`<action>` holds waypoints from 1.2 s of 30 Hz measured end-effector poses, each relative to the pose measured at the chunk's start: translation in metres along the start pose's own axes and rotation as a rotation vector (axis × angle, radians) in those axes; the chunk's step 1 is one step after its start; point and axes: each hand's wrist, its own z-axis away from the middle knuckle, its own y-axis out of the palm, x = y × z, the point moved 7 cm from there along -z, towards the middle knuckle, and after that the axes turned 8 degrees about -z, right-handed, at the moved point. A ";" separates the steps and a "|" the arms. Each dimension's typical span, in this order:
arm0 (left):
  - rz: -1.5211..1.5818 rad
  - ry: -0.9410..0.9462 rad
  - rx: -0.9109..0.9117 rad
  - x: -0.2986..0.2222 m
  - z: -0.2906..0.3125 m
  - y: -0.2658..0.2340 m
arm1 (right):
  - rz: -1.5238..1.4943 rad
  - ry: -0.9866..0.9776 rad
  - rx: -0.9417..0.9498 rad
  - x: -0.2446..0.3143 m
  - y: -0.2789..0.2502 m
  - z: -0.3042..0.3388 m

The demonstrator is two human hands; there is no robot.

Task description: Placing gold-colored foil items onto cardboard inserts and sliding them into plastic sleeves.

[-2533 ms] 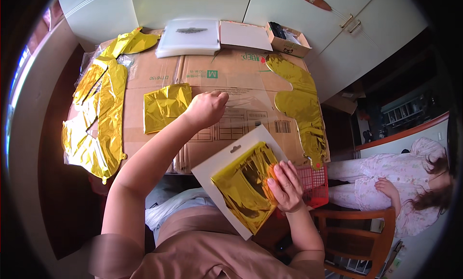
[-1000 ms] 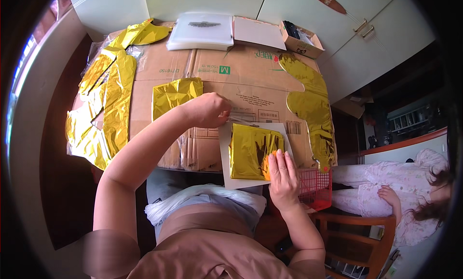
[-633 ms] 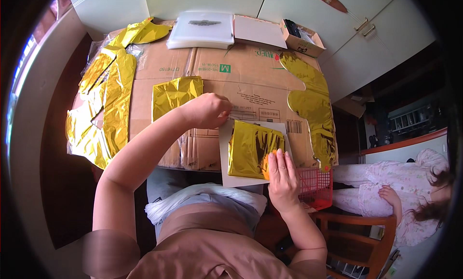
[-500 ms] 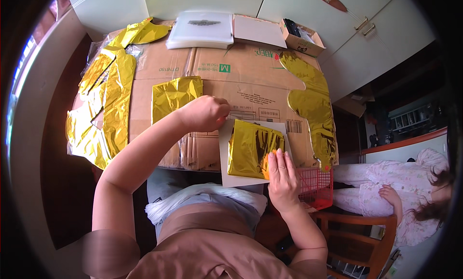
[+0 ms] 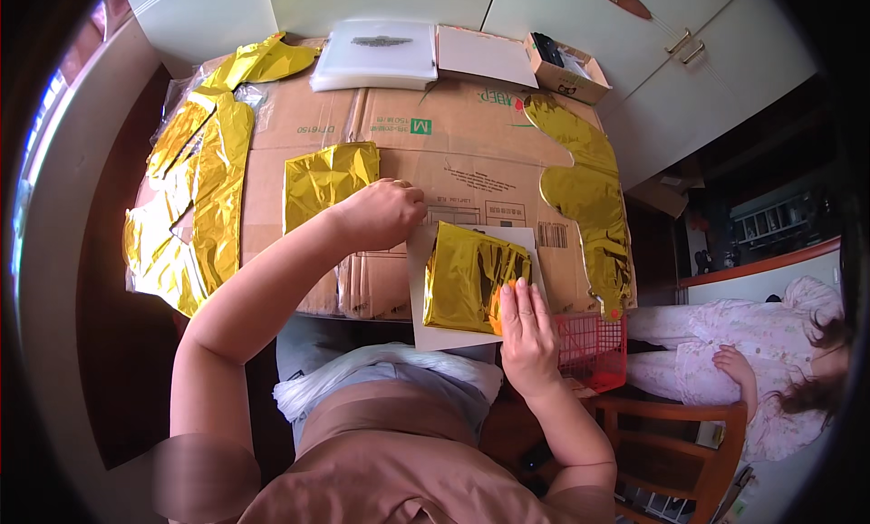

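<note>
My left hand (image 5: pixel 385 211) is closed, knuckles up, just above the upper left corner of a pale grey card (image 5: pixel 422 320). Whatever its fingertips pinch is hidden beneath it. On the card lies a folded square of shiny gold foil (image 5: pixel 458 279). My right hand (image 5: pixel 530 338) rests with fingers stretched out over the lower right corner of that foil, where an orange patch shows by the fingertips. A second folded gold foil square (image 5: pixel 331 182) lies flat behind my left wrist, partly covered by it.
The work surface is covered with brown cardboard (image 5: pixel 390 112). Gold foil balloons (image 5: pixel 222 198) lie at the left, another (image 5: pixel 589 198) at the right. Along the back stand a stack of clear bags (image 5: pixel 376 53) and an open box (image 5: pixel 566 67). A red basket (image 5: pixel 594 347) and a seated person (image 5: pixel 761 370) are at the right.
Both hands, the card and the foil on it have shifted slightly to the left. My right hand stays stretched over the foil's corner, and my left hand stays closed.
</note>
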 end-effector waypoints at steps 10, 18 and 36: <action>0.041 -0.084 0.077 0.002 -0.001 -0.006 | 0.039 0.007 0.019 0.000 0.004 -0.004; 0.122 -0.108 -0.070 0.014 0.006 -0.006 | 0.059 0.069 0.054 0.002 0.010 -0.013; -0.114 0.069 -0.094 -0.013 -0.013 0.011 | -0.430 0.211 0.172 -0.040 0.005 -0.025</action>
